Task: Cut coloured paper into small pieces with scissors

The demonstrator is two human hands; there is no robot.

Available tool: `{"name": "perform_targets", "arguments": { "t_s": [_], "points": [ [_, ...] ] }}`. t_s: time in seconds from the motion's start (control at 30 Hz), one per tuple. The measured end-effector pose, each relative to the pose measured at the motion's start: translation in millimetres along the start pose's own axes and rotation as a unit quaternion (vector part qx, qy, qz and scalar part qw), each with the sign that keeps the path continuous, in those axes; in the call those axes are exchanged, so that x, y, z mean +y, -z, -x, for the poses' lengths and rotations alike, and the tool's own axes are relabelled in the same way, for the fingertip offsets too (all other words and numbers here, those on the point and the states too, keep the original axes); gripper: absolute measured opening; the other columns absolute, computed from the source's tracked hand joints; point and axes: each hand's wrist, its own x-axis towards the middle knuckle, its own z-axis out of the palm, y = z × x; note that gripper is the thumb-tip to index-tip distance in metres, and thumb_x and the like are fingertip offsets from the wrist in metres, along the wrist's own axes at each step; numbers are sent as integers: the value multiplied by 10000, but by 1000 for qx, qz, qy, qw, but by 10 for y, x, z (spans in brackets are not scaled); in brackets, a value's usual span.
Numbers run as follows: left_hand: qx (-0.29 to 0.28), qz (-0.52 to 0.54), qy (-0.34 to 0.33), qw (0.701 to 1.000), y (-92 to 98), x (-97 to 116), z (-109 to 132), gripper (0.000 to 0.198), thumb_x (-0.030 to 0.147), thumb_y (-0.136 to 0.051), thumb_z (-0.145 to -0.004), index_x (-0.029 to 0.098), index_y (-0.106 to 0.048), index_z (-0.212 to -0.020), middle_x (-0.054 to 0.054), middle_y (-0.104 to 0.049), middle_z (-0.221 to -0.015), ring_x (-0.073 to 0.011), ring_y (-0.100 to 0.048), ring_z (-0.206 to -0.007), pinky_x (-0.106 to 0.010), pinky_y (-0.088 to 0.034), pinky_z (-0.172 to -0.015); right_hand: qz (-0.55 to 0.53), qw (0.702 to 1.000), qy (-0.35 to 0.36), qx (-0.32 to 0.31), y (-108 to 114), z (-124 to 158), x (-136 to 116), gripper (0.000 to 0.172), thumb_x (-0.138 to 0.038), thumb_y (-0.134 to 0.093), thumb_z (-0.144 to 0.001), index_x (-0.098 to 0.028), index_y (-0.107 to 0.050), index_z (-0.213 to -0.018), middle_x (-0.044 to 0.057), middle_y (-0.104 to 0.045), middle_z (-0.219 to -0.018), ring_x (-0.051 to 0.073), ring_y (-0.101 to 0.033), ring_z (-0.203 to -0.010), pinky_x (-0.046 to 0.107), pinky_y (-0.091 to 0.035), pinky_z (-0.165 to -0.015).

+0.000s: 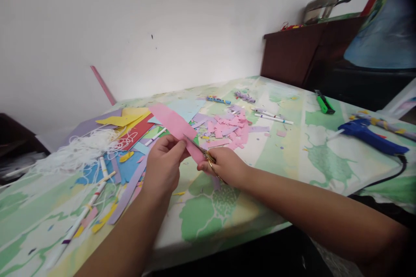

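My left hand (pixel 163 165) is closed on a long pink paper strip (pixel 173 125), pinching its near end above the table. My right hand (pixel 225 165) grips small gold-handled scissors (pixel 205 155), whose blades meet the strip's lower edge beside my left thumb. The strip rises away from me toward the upper left. Just beyond my hands lies a heap of pink and purple paper scraps (pixel 229 130).
A table with a green patterned cloth (pixel 208 218) holds coloured paper sheets (pixel 130 123), white string (pixel 85 148), markers (pixel 273 118), a green cutter (pixel 324 104) and a blue glue gun (pixel 371 136) with its cord. A dark cabinet (pixel 294 54) with pots stands at back right.
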Motion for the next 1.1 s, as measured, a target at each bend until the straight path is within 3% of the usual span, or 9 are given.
{"name": "perform_targets", "arguments": {
  "t_s": [0.33, 0.63, 0.8, 0.97, 1.1],
  "points": [
    [-12, 1, 7, 1000, 10, 15, -14, 63, 169, -564, -604, 141, -547, -658, 25, -582, -598, -97, -545, -563, -269, -456, -599, 0, 1000, -3, -13, -7, -26, 8, 412, -538, -426, -678, -152, -489, -551, -27, -414, -496, 70, -337, -473, 192, -205, -430],
    [-87, -103, 3, 991, 45, -18, 32, 36, 159, -538, -634, 137, -536, -663, 18, -545, -553, -101, -517, -515, -240, -410, -522, -30, 999, 5, 13, -35, 22, 28, 468, -582, -358, -687, -145, -459, -552, -29, -402, -496, 65, -334, -466, 191, -211, -421],
    [-100, -88, 26, 991, 25, -3, 47, 115, 117, -505, -623, 138, -559, -722, 7, -557, -574, -117, -521, -511, -253, -411, -507, -72, 997, -25, -23, -15, 10, 20, 458, -574, -406, -667, -141, -510, -560, -28, -432, -492, 69, -364, -471, 188, -238, -435],
    [-87, -42, 38, 995, -2, 46, 52, 86, 170, -483, -647, 140, -560, -673, 14, -531, -535, -117, -504, -480, -239, -395, -453, -89, 995, -39, -25, -25, 3, 12, 404, -551, -454, -644, -158, -531, -591, -36, -439, -499, 76, -380, -491, 180, -247, -439],
    [-18, -53, 23, 998, 7, 56, 40, 119, 241, -503, -661, 146, -537, -597, 31, -479, -486, -98, -472, -459, -221, -387, -450, -62, 997, -41, -28, -49, 1, 22, 408, -548, -449, -646, -153, -494, -555, -41, -383, -481, 72, -343, -480, 179, -227, -425]
  ]
}}
